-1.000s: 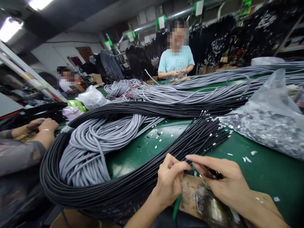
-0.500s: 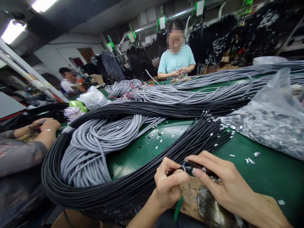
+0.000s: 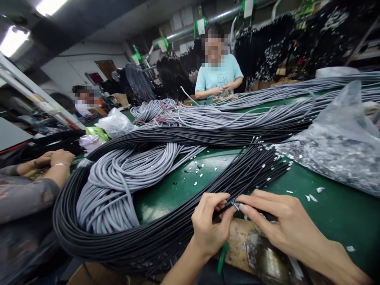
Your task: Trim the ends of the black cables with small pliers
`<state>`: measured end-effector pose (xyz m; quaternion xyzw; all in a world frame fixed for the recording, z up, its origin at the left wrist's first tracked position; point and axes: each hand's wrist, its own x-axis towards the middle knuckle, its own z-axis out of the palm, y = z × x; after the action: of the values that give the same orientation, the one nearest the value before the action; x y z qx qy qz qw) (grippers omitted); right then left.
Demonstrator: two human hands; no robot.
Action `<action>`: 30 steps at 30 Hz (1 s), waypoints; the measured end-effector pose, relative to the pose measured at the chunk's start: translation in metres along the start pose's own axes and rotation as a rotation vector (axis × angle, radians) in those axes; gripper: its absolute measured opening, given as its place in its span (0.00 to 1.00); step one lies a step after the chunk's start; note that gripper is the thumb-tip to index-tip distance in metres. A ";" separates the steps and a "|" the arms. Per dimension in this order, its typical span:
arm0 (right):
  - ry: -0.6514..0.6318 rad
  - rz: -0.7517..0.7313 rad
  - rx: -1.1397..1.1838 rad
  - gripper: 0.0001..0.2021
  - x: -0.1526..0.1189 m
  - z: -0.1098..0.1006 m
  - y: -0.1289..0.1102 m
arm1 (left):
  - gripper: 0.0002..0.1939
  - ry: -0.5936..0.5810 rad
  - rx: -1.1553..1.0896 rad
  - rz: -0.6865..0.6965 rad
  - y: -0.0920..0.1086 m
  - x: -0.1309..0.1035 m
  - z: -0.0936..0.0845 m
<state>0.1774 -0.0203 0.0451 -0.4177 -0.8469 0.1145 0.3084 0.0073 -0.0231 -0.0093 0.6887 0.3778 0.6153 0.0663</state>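
My left hand (image 3: 209, 223) is closed around the end of a black cable (image 3: 226, 206), with thumb and fingers pinched near its tip. Thin coloured wires (image 3: 235, 204) stick out of that end, bluish and pale. Thumb and forefinger of my right hand (image 3: 282, 217) are pinched together on these wires, so the two hands almost meet. Beneath them is a worn brown block (image 3: 237, 233) with a shiny, dark-stained patch. A green strip (image 3: 222, 257) hangs by its left edge.
A thick bundle of black cables (image 3: 154, 237) curves around coiled grey cables (image 3: 124, 170) on the green table (image 3: 160, 202). At right lies a clear plastic bag (image 3: 338, 146) of small pieces. Scraps dot the tabletop. One co-worker (image 3: 219, 79) sits opposite; another's hands (image 3: 61, 160) are at left.
My left hand has shifted its grip, its fingers now higher and more arched over the cable. The right fingertips have closed in on the wires, and the dark piece under them shows less.
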 end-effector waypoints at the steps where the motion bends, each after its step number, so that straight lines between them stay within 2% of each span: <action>1: 0.013 0.009 -0.012 0.09 0.000 0.001 0.000 | 0.13 0.000 0.033 -0.019 0.001 0.001 0.000; 5: 0.015 0.033 0.006 0.10 0.002 0.005 -0.001 | 0.08 0.027 0.076 0.026 0.002 0.001 -0.002; 7: 0.020 0.037 0.030 0.10 0.002 0.007 -0.002 | 0.06 0.004 0.043 -0.021 0.002 0.001 -0.002; 10: 0.019 0.039 0.086 0.10 0.003 0.007 -0.002 | 0.04 -0.077 -0.158 -0.214 0.001 0.002 -0.002; 14: -0.004 0.082 0.217 0.10 0.005 0.006 -0.003 | 0.16 -0.228 -0.567 -0.531 0.001 0.008 -0.001; 16: 0.016 0.170 0.326 0.10 0.008 0.006 -0.002 | 0.17 -0.245 -0.677 -0.606 0.003 0.011 -0.001; 19: 0.008 0.304 0.464 0.11 0.011 0.006 -0.002 | 0.12 -0.226 -0.699 -0.624 0.005 0.011 0.000; 21: -0.007 0.327 0.479 0.10 0.012 0.007 -0.003 | 0.09 -0.256 -0.672 -0.630 0.006 0.010 0.001; 23: 0.051 0.285 0.423 0.08 0.010 0.008 -0.005 | 0.08 -0.301 -0.644 -0.655 0.006 0.009 0.001; 25: 0.152 0.183 0.321 0.05 0.006 0.010 -0.007 | 0.10 -0.349 -0.606 -0.675 0.005 0.008 0.001; 27: 0.196 0.095 0.237 0.07 0.002 0.012 -0.007 | 0.11 -0.399 -0.526 -0.655 0.002 0.009 0.000; 28: 0.171 0.093 0.236 0.07 0.000 0.012 -0.007 | 0.11 -0.430 -0.488 -0.628 0.000 0.009 -0.001; 30: 0.048 0.189 0.355 0.04 0.000 0.013 -0.005 | 0.12 -0.481 -0.462 -0.561 -0.002 0.011 -0.004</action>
<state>0.1658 -0.0228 0.0372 -0.4370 -0.7629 0.2803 0.3852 0.0025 -0.0162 -0.0008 0.6502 0.3763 0.4638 0.4695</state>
